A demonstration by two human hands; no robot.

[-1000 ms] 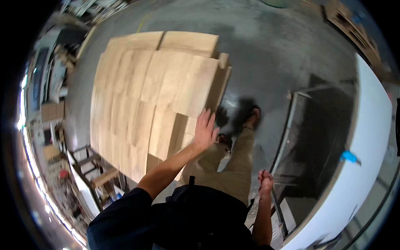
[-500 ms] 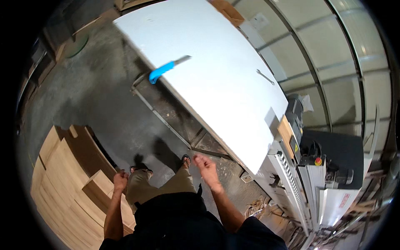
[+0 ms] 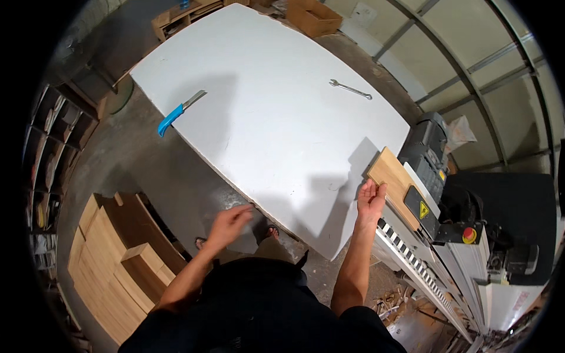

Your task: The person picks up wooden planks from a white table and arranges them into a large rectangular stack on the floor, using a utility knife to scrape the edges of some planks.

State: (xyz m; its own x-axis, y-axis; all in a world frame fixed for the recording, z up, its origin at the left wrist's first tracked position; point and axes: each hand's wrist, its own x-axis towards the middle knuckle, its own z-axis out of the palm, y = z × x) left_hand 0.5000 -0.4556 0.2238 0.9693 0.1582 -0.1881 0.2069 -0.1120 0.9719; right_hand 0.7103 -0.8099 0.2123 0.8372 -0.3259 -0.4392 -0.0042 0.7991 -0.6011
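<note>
My right hand grips the near end of a light wooden board, thumb on one side and fingers at its edge. The board lies along the machine at the right, its far part beside a black guard with a yellow warning sign. My left hand hovers near the front edge of a white-topped table, a little blurred, its fingers loosely apart and holding nothing. A blue-handled knife rests over the table's left edge. Farther back on the tabletop lies a steel wrench.
Stacked wooden panels stand on the floor at my lower left. The machine with a red stop button and striped rail fills the right. A cardboard box sits behind the table; shelves line the far left.
I have moved closer to the table and machine. My right hand has reached out and taken hold of the wooden board. The left hand has risen from my side toward the table edge.
</note>
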